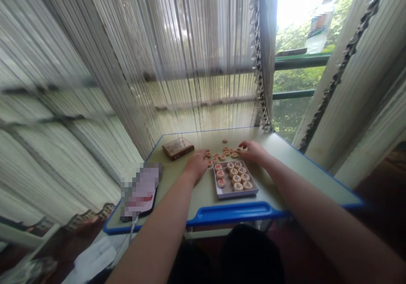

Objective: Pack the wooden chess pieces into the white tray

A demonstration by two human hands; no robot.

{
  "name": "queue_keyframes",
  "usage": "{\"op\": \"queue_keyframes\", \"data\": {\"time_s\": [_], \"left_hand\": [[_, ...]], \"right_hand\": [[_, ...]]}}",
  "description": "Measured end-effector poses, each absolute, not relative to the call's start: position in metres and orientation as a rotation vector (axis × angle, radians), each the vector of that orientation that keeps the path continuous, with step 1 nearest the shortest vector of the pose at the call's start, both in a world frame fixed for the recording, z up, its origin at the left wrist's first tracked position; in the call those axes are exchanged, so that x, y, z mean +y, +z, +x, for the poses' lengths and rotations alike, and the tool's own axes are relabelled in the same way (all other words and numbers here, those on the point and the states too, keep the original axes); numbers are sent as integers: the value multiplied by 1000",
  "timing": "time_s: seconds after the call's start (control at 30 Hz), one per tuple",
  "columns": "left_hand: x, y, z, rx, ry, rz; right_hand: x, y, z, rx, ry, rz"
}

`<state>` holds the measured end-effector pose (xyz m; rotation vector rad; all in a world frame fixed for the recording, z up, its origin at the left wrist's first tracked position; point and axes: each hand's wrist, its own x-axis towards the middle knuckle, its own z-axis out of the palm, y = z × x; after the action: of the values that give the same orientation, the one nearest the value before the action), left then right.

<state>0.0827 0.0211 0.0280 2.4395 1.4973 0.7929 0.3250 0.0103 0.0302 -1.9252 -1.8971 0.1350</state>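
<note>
My left hand [196, 165] rests beside the left end of a loose group of round Chinese chess pieces [223, 157], its fingertips close to a piece [208, 154]; whether they touch is unclear. On the group's right, my right hand [253, 152] has its thumb and fingers apart, nearest to a piece [239, 149] at its fingertips. Between my forearms lies a shallow open box [226, 194]. Inside it, red-marked pieces [220, 174] line the left side and dark-marked pieces [235, 179] fill the right, with a gap between these columns.
A brown printed lid or flat box [178, 148] lies at the table's back left. A phone [142, 193] with a cable [132, 229] is at the left edge. One piece [225, 140] sits apart farther back. A blue tray groove [233, 211] runs along the front; curtains [203, 64] hang behind.
</note>
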Motion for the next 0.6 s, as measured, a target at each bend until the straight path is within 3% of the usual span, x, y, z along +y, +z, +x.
{"op": "queue_keyframes", "data": {"time_s": [0.37, 0.6], "left_hand": [[17, 31, 83, 1529, 630, 2509], [16, 32, 82, 1500, 801, 2480]], "right_hand": [[6, 30, 316, -2087, 125, -1617], [11, 25, 315, -2063, 82, -1544]]}}
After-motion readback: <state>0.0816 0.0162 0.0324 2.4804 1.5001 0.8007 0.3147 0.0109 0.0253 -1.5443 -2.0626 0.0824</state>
